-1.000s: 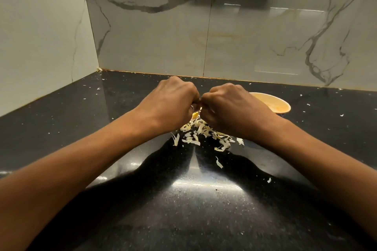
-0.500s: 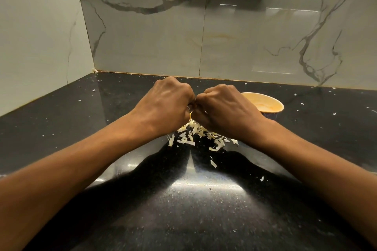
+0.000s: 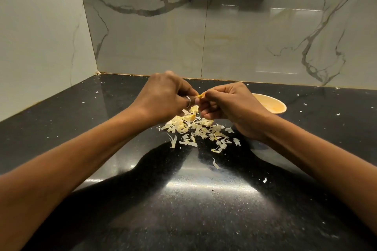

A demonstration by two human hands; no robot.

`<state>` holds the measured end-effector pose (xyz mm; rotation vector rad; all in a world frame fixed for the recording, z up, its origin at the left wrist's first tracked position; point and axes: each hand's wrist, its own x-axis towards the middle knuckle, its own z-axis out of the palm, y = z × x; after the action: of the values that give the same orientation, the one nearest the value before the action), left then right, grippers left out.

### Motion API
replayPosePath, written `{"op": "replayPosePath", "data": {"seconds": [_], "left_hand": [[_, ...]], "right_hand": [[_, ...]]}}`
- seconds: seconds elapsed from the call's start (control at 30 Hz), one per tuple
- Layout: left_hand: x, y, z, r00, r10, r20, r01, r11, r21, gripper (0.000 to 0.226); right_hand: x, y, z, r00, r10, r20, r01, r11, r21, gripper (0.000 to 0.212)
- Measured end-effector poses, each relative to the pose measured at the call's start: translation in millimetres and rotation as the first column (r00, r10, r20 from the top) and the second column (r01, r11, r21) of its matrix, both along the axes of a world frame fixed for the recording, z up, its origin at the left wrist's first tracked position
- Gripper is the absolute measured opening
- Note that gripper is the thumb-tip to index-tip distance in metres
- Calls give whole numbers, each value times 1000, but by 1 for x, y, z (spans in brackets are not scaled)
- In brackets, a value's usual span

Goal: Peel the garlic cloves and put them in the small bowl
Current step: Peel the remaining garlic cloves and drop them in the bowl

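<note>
- My left hand point(image 3: 163, 98) and right hand point(image 3: 230, 104) both pinch one garlic clove point(image 3: 201, 95) at frame centre, fingers curled.
- Small bowl point(image 3: 273, 106) sits just right of my right hand.
- Peel scraps point(image 3: 195, 128) lie under my hands, with bare counter point(image 3: 204, 199) below them.

Bare forearms reach forward; the left hand point(image 3: 163, 98) and right hand point(image 3: 230, 106), fingers curled, meet fingertip to fingertip, pinching a small yellow garlic piece point(image 3: 201, 95) between them. A silver ring point(image 3: 188, 101) bands one left finger.

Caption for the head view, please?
Left hand and right hand pinch a garlic clove above the peel pile; small bowl behind the right hand.
</note>
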<state>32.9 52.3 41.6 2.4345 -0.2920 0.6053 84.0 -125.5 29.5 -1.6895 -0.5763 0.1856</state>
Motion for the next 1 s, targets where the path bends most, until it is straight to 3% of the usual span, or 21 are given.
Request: {"op": "replayPosePath", "data": {"seconds": [0.17, 0.3, 0.43, 0.6, 0.83, 1.0], "left_hand": [[-2, 0, 5, 979, -58, -197, -34, 898, -438, 9], [-3, -3, 8, 957, -133, -259, -53, 794, -605, 7], [-2, -2, 11, 952, -158, -261, -82, 692, -718, 10], [0, 0, 9, 930, -176, -323, -120, 686, -718, 10], [-1, -1, 7, 947, -126, -294, -66, 824, -563, 12], [-2, -5, 6, 964, -103, -247, -16, 899, -437, 14]], "right_hand": [[-1, 1, 3, 990, 15, -140, 2, 993, 121, 21], [-3, 2, 6, 982, 31, -187, 0, 986, 167, 13], [-3, 1, 4, 985, 13, -172, 3, 996, 90, 17], [-4, -1, 8, 990, 18, -138, -14, 999, 30, 19], [-2, -7, 11, 995, -75, 65, 74, 997, 13, 16], [0, -5, 9, 988, -31, 151, 32, 999, -1, 16]]}}
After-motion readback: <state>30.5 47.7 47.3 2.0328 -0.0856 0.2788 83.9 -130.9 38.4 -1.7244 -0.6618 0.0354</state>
